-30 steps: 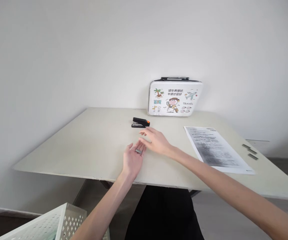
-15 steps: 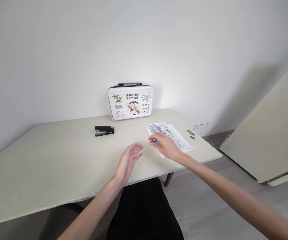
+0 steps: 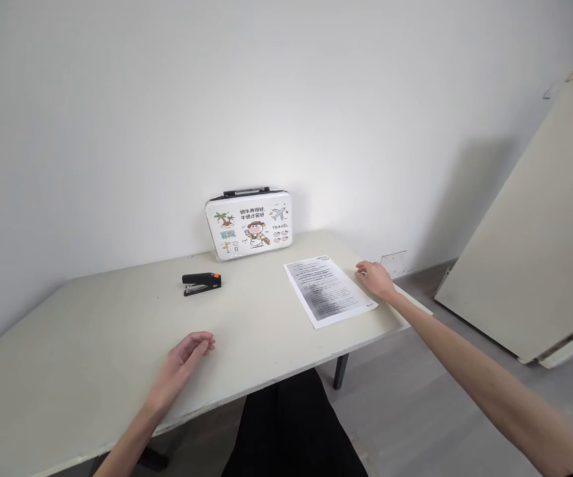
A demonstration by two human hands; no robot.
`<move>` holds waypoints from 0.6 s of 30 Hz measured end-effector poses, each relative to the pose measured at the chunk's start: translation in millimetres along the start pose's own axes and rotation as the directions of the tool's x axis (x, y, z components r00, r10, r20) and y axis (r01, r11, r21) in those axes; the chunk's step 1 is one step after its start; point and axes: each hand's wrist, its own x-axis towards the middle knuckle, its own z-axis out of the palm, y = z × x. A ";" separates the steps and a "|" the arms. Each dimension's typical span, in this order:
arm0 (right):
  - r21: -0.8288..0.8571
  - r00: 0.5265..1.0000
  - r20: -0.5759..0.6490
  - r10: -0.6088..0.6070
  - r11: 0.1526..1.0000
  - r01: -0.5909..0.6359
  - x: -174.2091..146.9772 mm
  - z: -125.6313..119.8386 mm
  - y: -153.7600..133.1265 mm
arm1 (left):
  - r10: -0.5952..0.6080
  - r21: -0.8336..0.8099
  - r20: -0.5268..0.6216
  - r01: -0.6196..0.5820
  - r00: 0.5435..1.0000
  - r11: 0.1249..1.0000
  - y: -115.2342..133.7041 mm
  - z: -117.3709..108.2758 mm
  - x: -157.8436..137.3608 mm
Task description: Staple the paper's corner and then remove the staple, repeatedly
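Note:
My right hand (image 3: 376, 278) is at the table's right end, just past the printed sheet of paper (image 3: 330, 291). Its fingers are bent down and drawn together over the spot where small strips of staples lay; the hand covers them, and what is between the fingertips is too small to make out. On the left, my left hand (image 3: 179, 364) rests near the table's front edge, fingers curled in with nothing visible in them. Beyond it, a black stapler (image 3: 201, 283) with an orange part lies on its own.
A white case (image 3: 249, 228) with cartoon travel pictures and a black handle stands at the back of the table (image 3: 92, 338), against the wall. A pale panel (image 3: 524, 245) leans at the right, beyond the table's end.
My right hand has gone right, from above the paper to the staple strips, which it now hides. My left hand has drawn away leftward and its fingers have curled. The view has shifted slightly.

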 end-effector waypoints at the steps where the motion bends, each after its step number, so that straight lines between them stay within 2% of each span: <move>1: 0.001 1.000 -0.002 -0.007 1.000 0.007 0.0 0.0 -7.3 | -0.003 0.013 0.006 0.003 1.000 1.000 2.2 1.3 -1.5; 3: 0.011 0.999 -0.008 -0.044 0.999 0.044 -7.3 -0.8 -26.9 | 0.000 0.021 0.017 0.000 1.000 1.000 5.3 3.1 -3.0; 6: 0.065 0.982 0.024 -0.187 0.981 0.185 -38.5 -2.4 -69.1 | 0.018 0.003 0.029 -0.018 0.999 1.000 5.7 3.4 -1.8; 7: 0.106 0.965 0.045 -0.260 0.961 0.254 -52.9 -2.5 -85.1 | 0.020 0.005 0.029 -0.020 0.999 1.000 5.0 3.1 -1.2; 9: 0.295 0.894 0.066 -0.442 0.865 0.406 -82.3 -1.2 -115.6 | 0.012 0.021 0.022 -0.013 1.000 1.000 3.9 2.1 -0.6; 11: 0.401 0.842 0.097 -0.531 0.795 0.455 -105.8 2.5 -139.2 | 0.008 0.031 0.006 -0.008 1.000 0.999 4.0 1.1 -1.3; 13: 0.425 0.813 0.112 -0.572 0.767 0.481 -118.1 8.7 -152.8 | 0.013 0.024 -0.011 -0.013 1.000 1.000 5.7 0.7 -2.8; 15: 0.380 0.825 0.114 -0.554 0.791 0.479 -119.4 16.5 -157.5 | 0.024 0.021 -0.023 -0.024 0.999 1.000 7.6 1.3 -4.2; 18: 0.281 0.888 0.138 -0.439 0.877 0.390 -111.7 27.5 -154.8 | 0.030 0.037 -0.012 -0.029 0.999 0.999 7.3 3.9 -4.1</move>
